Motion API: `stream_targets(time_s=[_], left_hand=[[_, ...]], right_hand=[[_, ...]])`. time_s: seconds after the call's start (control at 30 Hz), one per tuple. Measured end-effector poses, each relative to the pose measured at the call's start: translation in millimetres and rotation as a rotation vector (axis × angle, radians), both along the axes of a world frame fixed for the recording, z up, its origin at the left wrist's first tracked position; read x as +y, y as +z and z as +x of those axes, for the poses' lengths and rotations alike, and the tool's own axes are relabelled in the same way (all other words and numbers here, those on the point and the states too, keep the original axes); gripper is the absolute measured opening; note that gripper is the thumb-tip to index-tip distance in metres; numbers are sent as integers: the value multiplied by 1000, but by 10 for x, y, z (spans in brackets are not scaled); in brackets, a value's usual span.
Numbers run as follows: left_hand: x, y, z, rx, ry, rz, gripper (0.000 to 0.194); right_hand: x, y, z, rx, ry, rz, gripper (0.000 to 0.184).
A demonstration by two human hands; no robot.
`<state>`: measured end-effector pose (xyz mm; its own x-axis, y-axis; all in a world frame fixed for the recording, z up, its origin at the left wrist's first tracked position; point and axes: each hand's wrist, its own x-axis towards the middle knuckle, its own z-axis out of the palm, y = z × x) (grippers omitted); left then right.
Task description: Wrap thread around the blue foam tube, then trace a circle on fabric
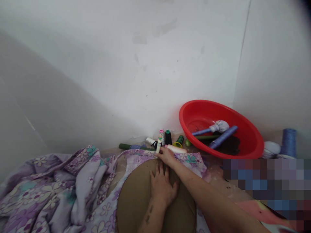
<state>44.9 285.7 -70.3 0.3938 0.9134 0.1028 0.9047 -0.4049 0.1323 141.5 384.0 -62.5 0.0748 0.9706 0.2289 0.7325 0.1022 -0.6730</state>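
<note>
My left hand lies flat, fingers spread, on a round tan cushion-like surface. My right hand reaches forward past it to the far edge of the purple floral cloth and pinches a small white tube with a green tip. Just beyond the fingers stand and lie several thread spools and a pale pink tube against the white wall.
A red plastic basin at the right holds a blue rod, a cloth-wrapped stick and dark thread. A blue thread cone and a white ball stand further right. A dark green stick lies by the wall.
</note>
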Motion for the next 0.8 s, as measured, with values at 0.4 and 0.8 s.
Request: stream_targets(time_s=[0.4, 0.8], left_hand=[[23, -61, -8, 18, -11, 15, 72], [15, -68, -19, -41, -10, 37, 71]], right_hand=[[-36, 5, -21, -67, -30, -11, 28], [11, 88, 47, -193, 4, -54, 28]])
